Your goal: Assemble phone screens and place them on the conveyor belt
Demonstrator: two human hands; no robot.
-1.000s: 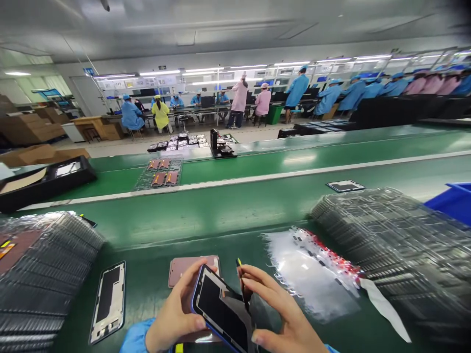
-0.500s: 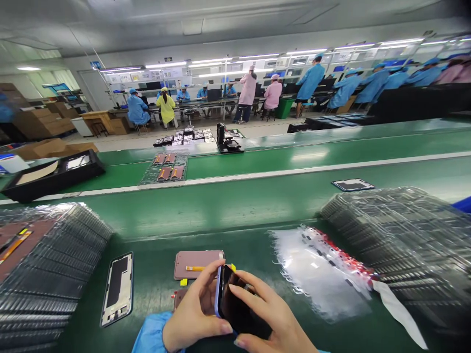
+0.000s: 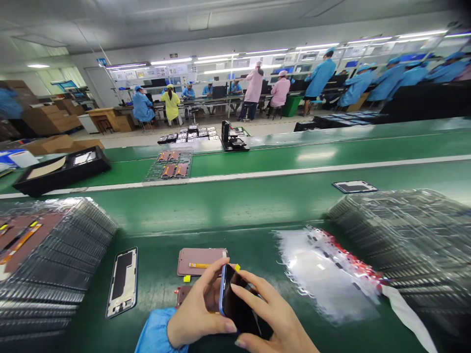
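Both hands hold a smartphone (image 3: 239, 305) with a blue frame and a dark screen, tilted over the green bench. My left hand (image 3: 202, 309) is wrapped around its left side, thumb at the lower edge and fingers at the top. My right hand (image 3: 272, 314) grips the right side, with fingertips against the screen and the thumb near the bottom edge. A yellow tab (image 3: 237, 267) sticks out at the phone's top. Just beyond my left hand lies a brownish display panel (image 3: 189, 255) with an orange flex strip; another panel (image 3: 183, 294) is partly hidden by that hand.
A phone frame (image 3: 123, 282) lies at the left, beside stacked clear trays (image 3: 84, 245). On the right are plastic films (image 3: 316, 274) with red edges and another tray stack (image 3: 405, 220). Beyond runs a green conveyor (image 3: 279, 162) carrying a tray of panels (image 3: 170, 164). Co-workers sit and stand farther back.
The gap between the screen and the blue frame looks narrower, both hands keeping their hold. The whole scene has shifted slightly right in view.
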